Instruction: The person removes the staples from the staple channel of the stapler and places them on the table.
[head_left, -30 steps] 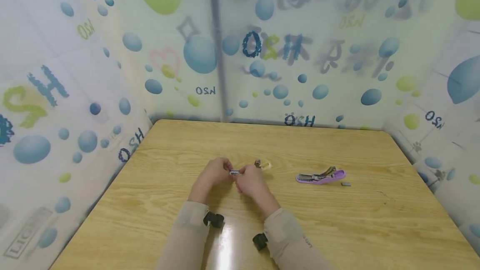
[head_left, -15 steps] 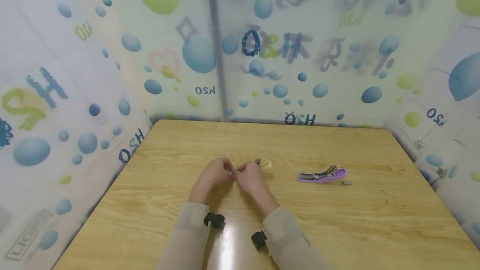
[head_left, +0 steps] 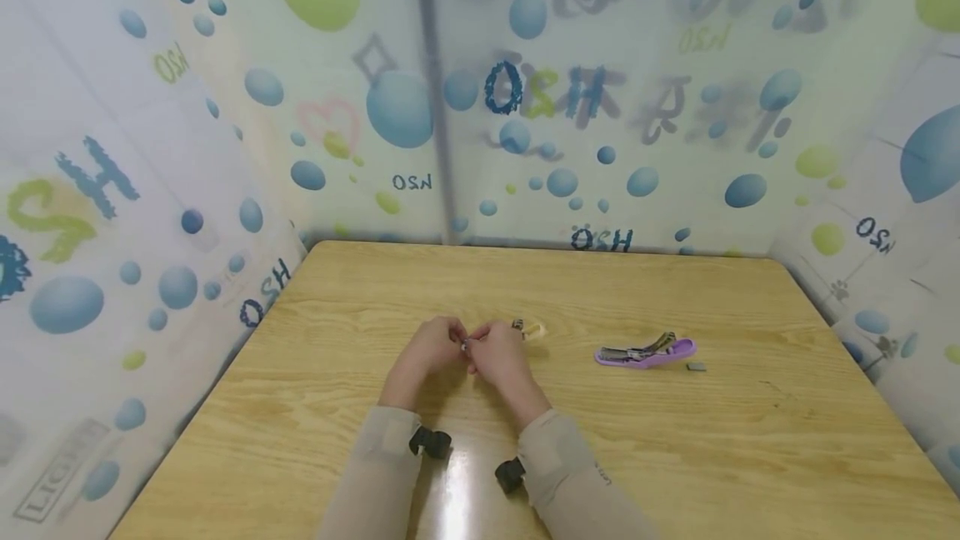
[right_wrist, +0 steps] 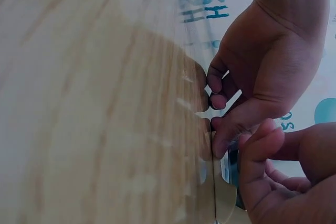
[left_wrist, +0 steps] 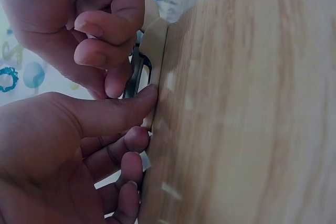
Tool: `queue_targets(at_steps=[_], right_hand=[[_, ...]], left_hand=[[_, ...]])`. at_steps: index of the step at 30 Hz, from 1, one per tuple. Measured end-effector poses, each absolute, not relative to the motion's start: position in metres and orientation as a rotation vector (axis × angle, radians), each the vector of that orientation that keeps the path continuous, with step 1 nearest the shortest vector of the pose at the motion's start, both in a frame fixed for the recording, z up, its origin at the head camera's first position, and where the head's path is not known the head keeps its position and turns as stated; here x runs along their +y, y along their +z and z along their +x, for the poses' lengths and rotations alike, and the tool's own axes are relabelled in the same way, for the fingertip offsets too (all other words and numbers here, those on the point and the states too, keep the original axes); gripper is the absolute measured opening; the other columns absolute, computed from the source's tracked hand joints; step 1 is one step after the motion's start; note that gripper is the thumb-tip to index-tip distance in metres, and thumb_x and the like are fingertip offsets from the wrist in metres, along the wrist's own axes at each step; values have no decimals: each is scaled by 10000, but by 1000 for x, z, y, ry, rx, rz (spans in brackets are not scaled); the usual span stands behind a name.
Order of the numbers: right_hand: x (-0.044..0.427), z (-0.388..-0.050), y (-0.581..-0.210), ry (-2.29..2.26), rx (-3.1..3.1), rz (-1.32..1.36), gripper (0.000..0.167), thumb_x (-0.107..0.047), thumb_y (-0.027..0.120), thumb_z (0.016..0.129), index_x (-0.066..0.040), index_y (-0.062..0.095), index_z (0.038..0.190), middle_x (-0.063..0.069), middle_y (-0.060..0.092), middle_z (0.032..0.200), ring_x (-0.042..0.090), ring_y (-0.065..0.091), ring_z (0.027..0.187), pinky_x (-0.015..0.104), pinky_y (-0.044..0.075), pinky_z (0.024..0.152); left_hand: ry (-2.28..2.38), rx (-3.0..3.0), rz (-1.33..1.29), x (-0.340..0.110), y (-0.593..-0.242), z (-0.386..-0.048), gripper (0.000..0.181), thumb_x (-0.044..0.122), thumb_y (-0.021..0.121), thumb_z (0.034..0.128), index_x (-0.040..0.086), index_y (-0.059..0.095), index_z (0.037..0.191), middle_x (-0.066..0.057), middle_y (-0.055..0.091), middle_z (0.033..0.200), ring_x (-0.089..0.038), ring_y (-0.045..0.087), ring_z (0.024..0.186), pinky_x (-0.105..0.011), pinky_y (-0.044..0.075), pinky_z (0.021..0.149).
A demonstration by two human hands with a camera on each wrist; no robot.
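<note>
A cream stapler (left_wrist: 154,45) with its metal top raised lies on the table between the hands, its handle end (head_left: 534,330) showing beyond the right hand in the head view. My left hand (head_left: 435,346) grips the stapler's front end, thumb against the cream base in the left wrist view. My right hand (head_left: 501,354) has its thumb and fingers pinched at the dark metal magazine (left_wrist: 137,72). A tiny silvery end (head_left: 465,347) shows between the fingertips; the fingers hide whether a staple strip is there.
A purple stapler (head_left: 647,353), also with its metal arm raised, lies to the right on the wooden table (head_left: 637,448). Next to it is a small grey staple strip (head_left: 696,367). Printed curtains (head_left: 645,107) stand at the back and both sides.
The silvery strip between the hands first tilts, then is mostly covered. My right hand's fingers have come slightly left, closer to the left hand's. My left hand has hardly moved.
</note>
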State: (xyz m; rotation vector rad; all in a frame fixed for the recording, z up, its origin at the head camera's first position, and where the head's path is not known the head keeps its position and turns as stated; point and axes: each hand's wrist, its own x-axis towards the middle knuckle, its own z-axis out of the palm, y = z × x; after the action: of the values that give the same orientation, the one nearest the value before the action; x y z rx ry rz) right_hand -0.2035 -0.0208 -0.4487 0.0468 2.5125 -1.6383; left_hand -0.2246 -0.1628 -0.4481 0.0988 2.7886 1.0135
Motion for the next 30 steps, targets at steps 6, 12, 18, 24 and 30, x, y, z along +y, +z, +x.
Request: queue_targets(at_steps=[6,12,18,24,30], right_hand=[[-19,-204,-449,-1618,2538,-20,212,-75,690,1043,24,706,1229,41,700,651,88,581,484,202,423,469],[-20,-204,-448,-1598,2578,-62,131,-80,690,1052,4,758,1125,55,721,720,74,578,505,188,406,474],[-21,-201,-441,-1676,2519,-61,143,-53,678,1052,22,742,1156,106,729,850,96,596,544,193,455,488],[-18,-198,-429,-1695,2497,-49,153,-53,692,1053,35,732,1171,157,772,956,116,656,636,225,514,572],[-16,-195,-418,-1764,2431,-46,109,-22,697,1043,40,733,1126,185,769,946,208,710,684,239,553,586]], left_hand=[[1019,2775,88,-162,-448,-224,119,-32,691,911,29,743,1000,-81,688,898,-200,581,797,-298,463,725],[1035,2754,70,-162,-447,-224,149,-47,668,923,23,743,1031,-76,650,884,-198,547,782,-285,422,695],[1044,2747,56,-162,-447,-223,155,-36,675,939,30,754,1055,-97,695,951,-211,583,832,-308,459,738],[1043,2764,85,-163,-449,-225,104,-5,722,940,33,753,1031,-106,732,961,-211,627,860,-352,528,799],[1051,2774,101,-167,-460,-232,82,14,760,897,69,709,931,-70,698,869,-205,591,799,-326,490,730]])
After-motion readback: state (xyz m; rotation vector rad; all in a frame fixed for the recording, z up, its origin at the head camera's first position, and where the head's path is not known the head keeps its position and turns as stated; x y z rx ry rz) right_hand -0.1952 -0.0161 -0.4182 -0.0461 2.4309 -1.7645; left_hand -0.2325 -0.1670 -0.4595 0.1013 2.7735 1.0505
